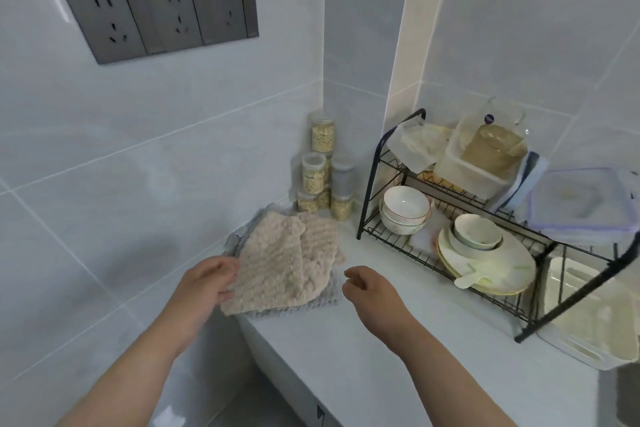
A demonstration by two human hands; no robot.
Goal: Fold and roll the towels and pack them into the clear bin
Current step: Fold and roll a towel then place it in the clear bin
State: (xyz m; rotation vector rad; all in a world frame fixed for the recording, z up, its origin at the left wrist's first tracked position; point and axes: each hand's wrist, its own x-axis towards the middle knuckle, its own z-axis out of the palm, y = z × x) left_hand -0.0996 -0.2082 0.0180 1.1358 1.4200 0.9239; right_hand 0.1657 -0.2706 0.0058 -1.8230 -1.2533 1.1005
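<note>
A fluffy beige towel (pixel 277 263) lies on top of a grey towel (pixel 322 302) at the left end of the white counter (pixel 415 340), near the wall. My left hand (pixel 211 281) pinches the beige towel's left edge between thumb and fingers. My right hand (pixel 367 284) hovers just right of the towels with loosely curled fingers, holding nothing. A clear bin (pixel 588 329) with a pale cloth inside stands at the right, partly behind the rack's leg.
A black wire dish rack (pixel 450 253) holds bowls (pixel 405 208), plates (pixel 491 263) and plastic containers (pixel 485 156). Several small jars (pixel 322 166) are stacked in the corner. Wall sockets (pixel 159 17) are up on the left. The counter's front edge drops off below the towels.
</note>
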